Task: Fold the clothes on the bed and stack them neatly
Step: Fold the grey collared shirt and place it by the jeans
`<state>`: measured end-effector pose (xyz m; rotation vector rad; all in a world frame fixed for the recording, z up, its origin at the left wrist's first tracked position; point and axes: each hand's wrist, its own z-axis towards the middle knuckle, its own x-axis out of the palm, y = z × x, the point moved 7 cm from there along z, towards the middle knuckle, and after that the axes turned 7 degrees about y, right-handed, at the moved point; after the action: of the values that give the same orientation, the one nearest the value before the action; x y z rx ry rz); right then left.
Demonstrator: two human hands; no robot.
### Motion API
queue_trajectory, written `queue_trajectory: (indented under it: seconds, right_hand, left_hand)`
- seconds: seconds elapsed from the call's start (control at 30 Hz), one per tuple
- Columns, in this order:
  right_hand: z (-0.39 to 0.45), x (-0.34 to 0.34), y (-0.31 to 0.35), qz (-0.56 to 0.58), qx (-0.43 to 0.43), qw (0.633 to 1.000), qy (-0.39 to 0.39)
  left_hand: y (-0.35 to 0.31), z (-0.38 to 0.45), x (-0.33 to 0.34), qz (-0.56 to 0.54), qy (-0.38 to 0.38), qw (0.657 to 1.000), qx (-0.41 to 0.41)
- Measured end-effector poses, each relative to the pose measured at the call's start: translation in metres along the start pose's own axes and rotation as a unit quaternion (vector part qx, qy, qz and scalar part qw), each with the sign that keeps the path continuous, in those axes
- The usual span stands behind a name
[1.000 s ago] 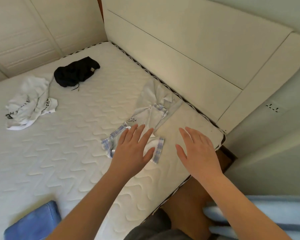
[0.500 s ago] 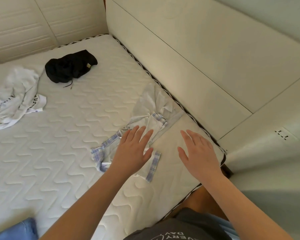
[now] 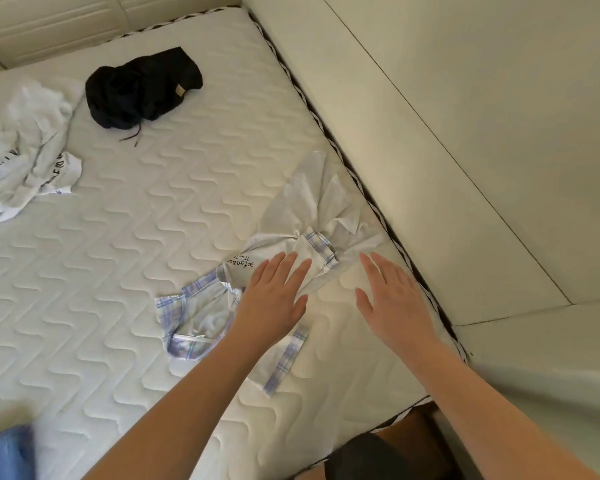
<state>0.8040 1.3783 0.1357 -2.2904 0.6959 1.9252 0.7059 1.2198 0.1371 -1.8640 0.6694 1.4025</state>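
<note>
**Now: both palms lying flat, one on the plaid-trimmed shirt**

Farthest left, a blue cloth [image 3: 4,452] is showing at the lower edge of the quilted mattress [image 3: 118,271], blurred. Above it a crumpled white T-shirt with black lettering [image 3: 21,161] is lying at the left edge of the view, and just beside it, toward the far end of the bed, a bunched black garment with a drawstring [image 3: 139,88] is sitting apart from the rest. Moving right, a white shirt with blue plaid trim [image 3: 291,230] is lying rumpled near the mattress's right edge. The left hand [image 3: 274,299] is resting on that shirt, fingers straight and spread, gripping nothing. The right hand [image 3: 392,299] is lying flat with fingers extended just beside the shirt, over bare mattress; whether it is touching the surface is unclear. The two hands are lying apart. A cream padded bed frame panel [image 3: 465,133] is running along the right.
</note>
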Motion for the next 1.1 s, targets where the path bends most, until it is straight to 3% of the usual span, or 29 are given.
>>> queue_trajectory:
  seconds: [0.27, 0.63, 0.8, 0.97, 1.1]
  right_hand:
    - [0.127, 0.089, -0.078, -0.043, -0.049, 0.995, 0.078]
    - [0.231, 0.233, -0.138, -0.122, -0.080, 0.978, 0.151]
    - [0.253, 0.264, -0.157, -0.136, -0.085, 0.968, 0.191]
    - [0.258, 0.261, -0.143, -0.124, -0.095, 0.979, 0.131]
    - [0.237, 0.272, -0.125, -0.119, -0.096, 0.970, 0.190]
  left_hand:
    - [0.007, 0.115, 0.108, -0.025, 0.040, 0.998, -0.041]
    - [0.034, 0.212, 0.293, 0.026, 0.192, 0.978, -0.078]
    - [0.045, 0.214, 0.323, 0.016, 0.183, 0.977, -0.108]
    - [0.052, 0.210, 0.315, -0.026, 0.127, 0.988, -0.086]
    - [0.062, 0.189, 0.304, -0.051, 0.101, 0.992, -0.062]
